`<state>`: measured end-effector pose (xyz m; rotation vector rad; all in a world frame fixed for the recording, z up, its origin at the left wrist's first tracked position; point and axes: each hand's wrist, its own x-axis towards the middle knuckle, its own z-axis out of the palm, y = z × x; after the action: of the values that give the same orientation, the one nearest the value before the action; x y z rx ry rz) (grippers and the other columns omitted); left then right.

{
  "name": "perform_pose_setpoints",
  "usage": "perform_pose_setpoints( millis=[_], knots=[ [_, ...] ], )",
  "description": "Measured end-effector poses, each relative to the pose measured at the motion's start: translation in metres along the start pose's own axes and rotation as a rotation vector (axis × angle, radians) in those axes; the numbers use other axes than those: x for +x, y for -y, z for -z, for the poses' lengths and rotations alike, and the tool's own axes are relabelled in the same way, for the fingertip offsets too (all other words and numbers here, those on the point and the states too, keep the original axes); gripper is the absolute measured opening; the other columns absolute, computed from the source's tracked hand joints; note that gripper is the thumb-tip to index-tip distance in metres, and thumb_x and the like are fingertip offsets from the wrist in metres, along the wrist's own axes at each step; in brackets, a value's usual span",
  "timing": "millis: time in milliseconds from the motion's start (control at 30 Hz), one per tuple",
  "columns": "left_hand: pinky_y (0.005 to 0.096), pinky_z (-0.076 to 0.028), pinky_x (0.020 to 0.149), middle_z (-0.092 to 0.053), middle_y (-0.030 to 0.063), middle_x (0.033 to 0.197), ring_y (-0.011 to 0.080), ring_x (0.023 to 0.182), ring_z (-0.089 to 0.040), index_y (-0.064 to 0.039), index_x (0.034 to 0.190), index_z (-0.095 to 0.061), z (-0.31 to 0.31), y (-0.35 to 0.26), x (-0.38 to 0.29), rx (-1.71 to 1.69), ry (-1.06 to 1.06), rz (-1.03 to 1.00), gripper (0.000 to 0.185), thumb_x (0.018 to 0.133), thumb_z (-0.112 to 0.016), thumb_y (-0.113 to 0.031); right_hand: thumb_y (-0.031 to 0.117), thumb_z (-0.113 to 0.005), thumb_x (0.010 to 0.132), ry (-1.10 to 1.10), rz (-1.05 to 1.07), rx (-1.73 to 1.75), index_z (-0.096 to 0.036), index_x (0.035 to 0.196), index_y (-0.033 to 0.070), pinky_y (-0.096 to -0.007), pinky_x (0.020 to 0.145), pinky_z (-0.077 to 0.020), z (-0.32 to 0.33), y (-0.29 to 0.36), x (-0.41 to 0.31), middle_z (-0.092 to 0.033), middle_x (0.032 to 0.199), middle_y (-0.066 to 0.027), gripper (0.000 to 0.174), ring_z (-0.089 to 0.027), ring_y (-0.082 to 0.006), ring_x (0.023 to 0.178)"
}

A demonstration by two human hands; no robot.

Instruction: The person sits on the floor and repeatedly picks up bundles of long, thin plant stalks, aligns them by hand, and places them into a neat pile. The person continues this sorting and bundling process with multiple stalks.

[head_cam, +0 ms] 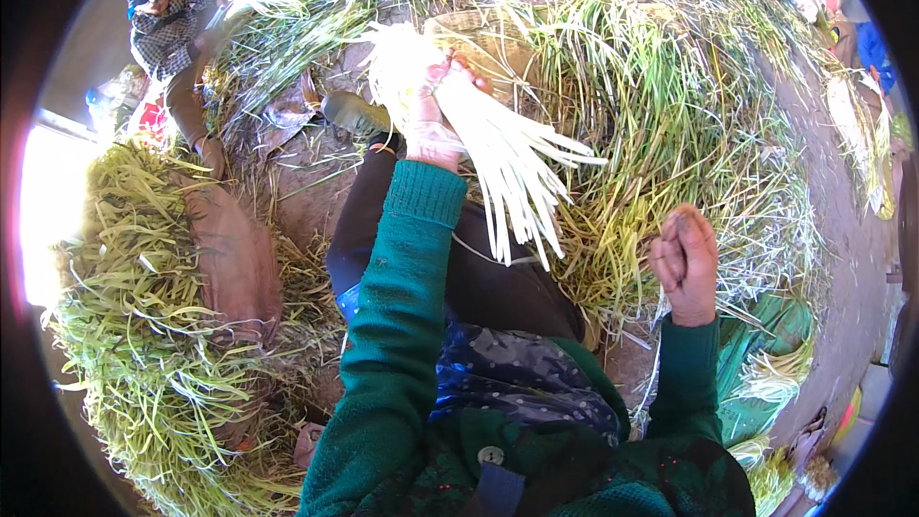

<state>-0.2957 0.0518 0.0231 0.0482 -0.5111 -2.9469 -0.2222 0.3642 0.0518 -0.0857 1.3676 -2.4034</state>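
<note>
My left hand [438, 104] is closed around a bunch of long, pale vegetable stalks [510, 158], held above my lap. The white stalk ends fan out towards the lower right; the other end of the bunch is washed out by glare. To the right, my right hand [686, 258] is raised with its fingers curled in, and I make out nothing in it. A thin whitish strand [657, 352] hangs or lies beside that wrist. Beyond my knees spreads a large heap of green and yellowing stalks [646, 108], close to both hands.
Another leafy heap [151, 316] rises at the left beside a reddish-brown cloth [233, 258]. A green sack [768, 352] with pale stalks [775, 377] lies at the right. At the upper left a person [169, 29] handles stalks. My shoe [352, 113] rests on the bare ground.
</note>
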Motion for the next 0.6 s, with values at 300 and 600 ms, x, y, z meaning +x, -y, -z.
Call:
perform_pose_setpoints(
  millis=[300,600],
  knots=[
    [0.0348,-0.049,0.067,-0.055,0.0058,0.078,0.0197,0.073,-0.055,-0.002,0.092,-0.053,-0.036,-0.041,-0.040,0.094,0.012,-0.021,0.024,0.072,-0.064,-0.009,0.048,-0.047,0.086,0.176,0.226,-0.565,-0.053,0.114,0.006,-0.0318,0.078,-0.0474,-0.080,0.015,0.063,-0.060,0.110,-0.0120,0.051,-0.060,-0.0214,0.093],
    [0.0409,-0.043,0.095,-0.058,0.0166,0.107,0.0290,0.104,-0.056,0.001,0.111,-0.050,-0.051,-0.081,-0.084,0.388,-0.008,0.080,0.036,0.078,-0.061,-0.009,0.018,-0.057,0.084,0.736,-0.081,-0.423,-0.043,0.120,-0.005,-0.0270,0.085,-0.0428,-0.166,-0.055,0.058,-0.057,0.106,-0.0104,0.045,-0.054,-0.0157,0.097]
  ],
)
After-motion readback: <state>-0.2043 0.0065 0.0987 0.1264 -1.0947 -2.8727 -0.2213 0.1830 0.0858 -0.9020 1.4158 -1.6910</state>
